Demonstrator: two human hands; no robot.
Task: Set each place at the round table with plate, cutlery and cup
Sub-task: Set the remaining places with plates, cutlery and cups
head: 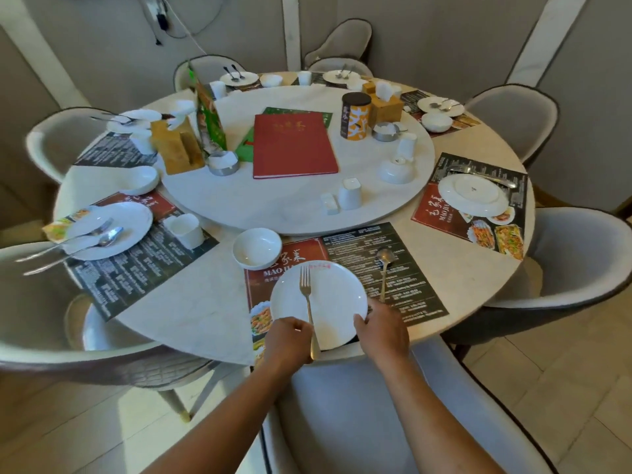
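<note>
Seven grey chairs (pixel 506 121) ring marble round table (pixel 191 319).

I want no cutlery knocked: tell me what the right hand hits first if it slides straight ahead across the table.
The right hand grips the plate's near edge, pointing away from the person. Pushed straight on, it would likely meet the spoon lying just right of the plate, though depth here is hard to judge.

Grey panelled wall (pixel 427 35) across the top of the frame, pale vertical trim strips; black cable (pixel 160 22) hanging upper left; grey upholstered chairs (pixel 513 121) ringing the table; pale tiled floor (pixel 564 388) lower right; soft, even light.
</note>
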